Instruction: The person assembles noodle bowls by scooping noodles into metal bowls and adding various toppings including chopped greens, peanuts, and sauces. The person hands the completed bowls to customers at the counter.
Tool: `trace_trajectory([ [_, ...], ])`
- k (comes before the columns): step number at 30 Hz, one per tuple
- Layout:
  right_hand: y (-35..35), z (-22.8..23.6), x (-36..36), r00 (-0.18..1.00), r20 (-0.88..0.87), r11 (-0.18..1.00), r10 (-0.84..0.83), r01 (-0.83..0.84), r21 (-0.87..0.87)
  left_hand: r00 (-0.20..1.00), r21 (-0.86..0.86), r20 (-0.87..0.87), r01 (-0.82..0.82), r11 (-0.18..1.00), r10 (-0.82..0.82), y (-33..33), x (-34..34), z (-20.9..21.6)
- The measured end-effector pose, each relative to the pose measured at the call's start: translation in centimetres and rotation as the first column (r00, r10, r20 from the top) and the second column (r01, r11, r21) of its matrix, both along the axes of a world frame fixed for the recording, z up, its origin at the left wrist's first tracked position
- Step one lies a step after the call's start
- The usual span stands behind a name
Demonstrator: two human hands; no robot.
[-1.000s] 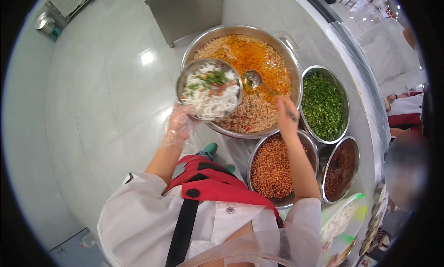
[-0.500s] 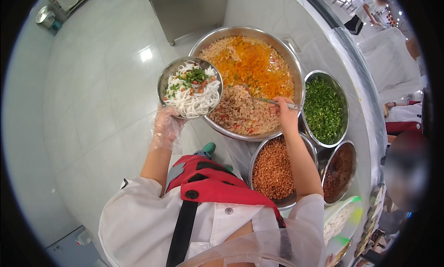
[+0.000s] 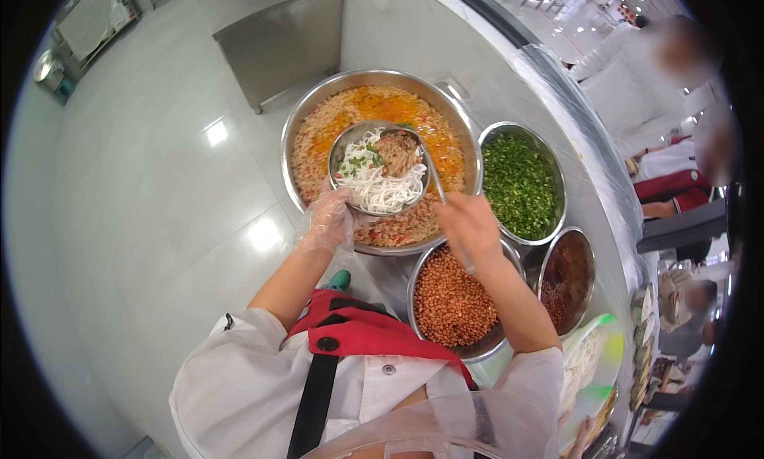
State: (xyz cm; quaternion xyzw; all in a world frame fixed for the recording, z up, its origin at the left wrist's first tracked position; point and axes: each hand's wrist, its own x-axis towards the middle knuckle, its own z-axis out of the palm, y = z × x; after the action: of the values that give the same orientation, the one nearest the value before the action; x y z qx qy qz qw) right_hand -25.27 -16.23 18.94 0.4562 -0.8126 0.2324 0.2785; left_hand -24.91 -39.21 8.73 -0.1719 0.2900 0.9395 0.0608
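The left hand [image 3: 329,218], in a clear, crinkled plastic glove, grasps a round, shiny metal bowl [image 3: 342,145] by its lower-left side; the fingers beneath are hidden. The bare right hand [image 3: 469,228], slightly blurred, is curled round the handle of a long metal ladle [image 3: 435,175], whose lower end sticks out past the palm. The ladle's head is inside the bowl, at its upper right, with brownish minced topping [image 3: 400,150] at it; whether it touches the white, stringy noodles [image 3: 386,192] is not clear. Chopped green bits lie on the noodles at the left.

A small black mark [image 3: 228,322] on the white left sleeve [image 3: 223,359] is too small to make out.

The bowl is over a wide, round metal basin [image 3: 442,101] of minced food under orange oil, and hides its middle. Just right of the basin is a metal tub [image 3: 562,180] of chopped greens; below are a metal pan [image 3: 513,262] of orange-brown beans or nuts, partly covered by the right forearm, and a smaller metal pot [image 3: 582,258] with dark red residue. A white, green-edged container [image 3: 611,341] is nearer the body. A grey metal cabinet [image 3: 282,49] stands beyond the basin; other people [image 3: 672,169] are at the far right, past clear plastic sheeting [image 3: 574,101].
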Motion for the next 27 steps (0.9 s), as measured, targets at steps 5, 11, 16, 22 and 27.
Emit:
trace_trajectory([
  [5, 3.2, 1.2, 0.6, 0.990, -0.132, 0.981, -0.050, 0.073, 0.178, 0.991, -0.021, -0.085, 0.100, 0.995, -0.101, 3.4, -1.9, 1.4],
  [11, 10.4, 1.0, 2.7, 0.928, 0.037, 0.885, -0.371, 0.365, -0.290, 0.947, 0.011, -0.128, 0.299, 0.954, -0.295, 8.9, -6.2, 4.2],
  [16, 18.5, 0.0, 6.3, 0.733, 0.646, 0.168, -0.211, 0.679, -0.715, 0.907, -0.096, -0.089, 0.403, 0.910, -0.411, 14.8, -13.8, 8.0],
  [22, 25.8, -5.9, 13.3, 0.668, 0.741, -0.226, -0.073, 0.712, -0.665, 0.768, -0.003, -0.199, 0.620, 0.784, -0.609, 23.6, -28.3, 8.7],
  [27, 29.4, -8.6, 18.6, 0.588, 0.791, -0.338, -0.166, 0.720, -0.606, 0.812, -0.243, -0.146, 0.525, 0.816, -0.566, 30.7, -31.2, 10.8],
])
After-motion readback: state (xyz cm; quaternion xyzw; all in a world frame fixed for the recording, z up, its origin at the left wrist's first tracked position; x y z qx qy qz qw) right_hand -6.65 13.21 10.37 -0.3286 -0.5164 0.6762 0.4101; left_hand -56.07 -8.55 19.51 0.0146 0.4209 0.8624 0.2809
